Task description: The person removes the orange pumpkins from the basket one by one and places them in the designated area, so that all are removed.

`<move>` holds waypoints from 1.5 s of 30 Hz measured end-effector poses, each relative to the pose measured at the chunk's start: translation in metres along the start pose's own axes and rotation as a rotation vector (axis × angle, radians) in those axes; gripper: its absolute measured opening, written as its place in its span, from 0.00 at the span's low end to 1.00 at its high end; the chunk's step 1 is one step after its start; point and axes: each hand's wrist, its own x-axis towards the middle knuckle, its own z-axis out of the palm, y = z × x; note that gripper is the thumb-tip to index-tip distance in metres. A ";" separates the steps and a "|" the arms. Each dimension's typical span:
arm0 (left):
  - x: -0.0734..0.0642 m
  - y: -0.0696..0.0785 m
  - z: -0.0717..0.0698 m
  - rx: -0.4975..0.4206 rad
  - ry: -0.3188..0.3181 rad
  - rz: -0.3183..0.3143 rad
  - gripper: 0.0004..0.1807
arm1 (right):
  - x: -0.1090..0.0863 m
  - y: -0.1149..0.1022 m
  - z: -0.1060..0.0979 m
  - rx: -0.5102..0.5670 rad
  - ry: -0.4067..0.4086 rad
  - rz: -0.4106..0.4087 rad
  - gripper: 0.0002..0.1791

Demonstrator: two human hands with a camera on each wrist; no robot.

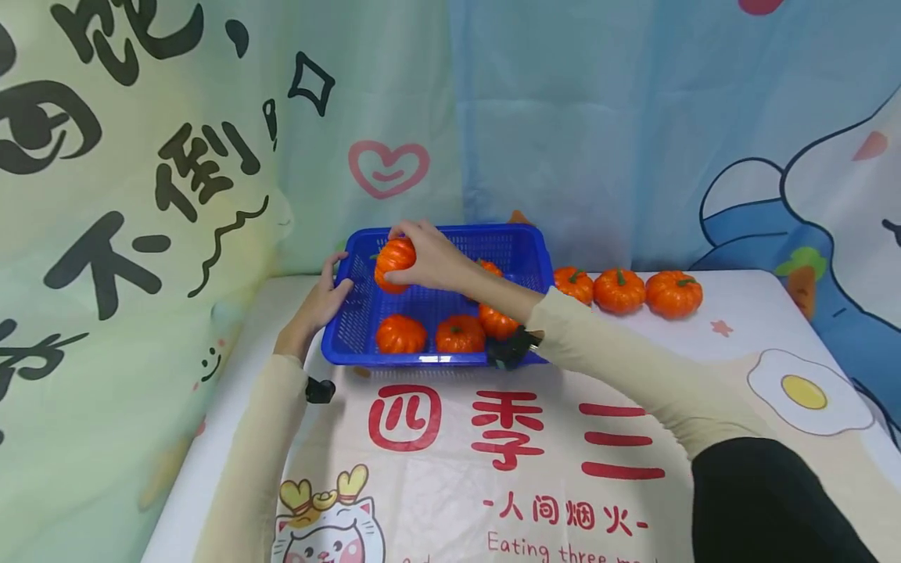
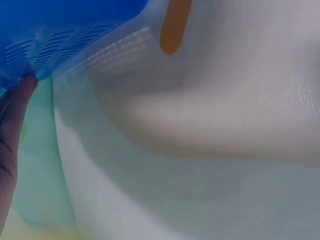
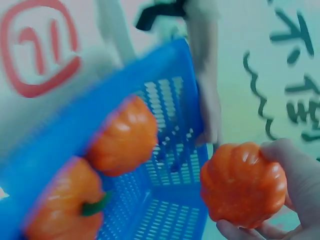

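A small orange pumpkin (image 1: 396,264) is pinched between the thumb and fingers of my right hand (image 1: 434,256), above the left part of a blue plastic basket (image 1: 441,360). The right wrist view shows the held pumpkin (image 3: 243,185) close up, beside the basket wall (image 3: 192,100). My left hand (image 1: 320,303) touches the basket's left side with fairly straight fingers; in the left wrist view one finger (image 2: 22,102) presses the slotted outer wall. Inside the basket lie several more pumpkins (image 1: 401,335), mostly along the front and right; my right forearm partly hides some.
Three pumpkins (image 1: 619,292) stand in a row on the table to the right of the basket. A printed cloth (image 1: 450,438) covers the table in front. Printed curtains (image 1: 549,117) hang behind and along the left side, close to the basket's back edge.
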 end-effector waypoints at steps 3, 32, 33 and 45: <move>0.002 0.001 -0.002 0.011 0.007 0.004 0.34 | -0.035 -0.002 -0.011 0.006 -0.001 -0.036 0.31; -0.002 0.000 -0.002 0.043 -0.006 -0.006 0.33 | -0.285 0.085 -0.067 -0.017 0.364 0.194 0.37; -0.002 -0.001 -0.002 0.042 -0.003 -0.008 0.32 | -0.284 0.093 -0.071 -0.043 0.386 0.224 0.38; -0.003 0.001 -0.002 0.040 -0.018 -0.024 0.33 | -0.270 0.205 -0.080 -0.079 0.408 0.475 0.44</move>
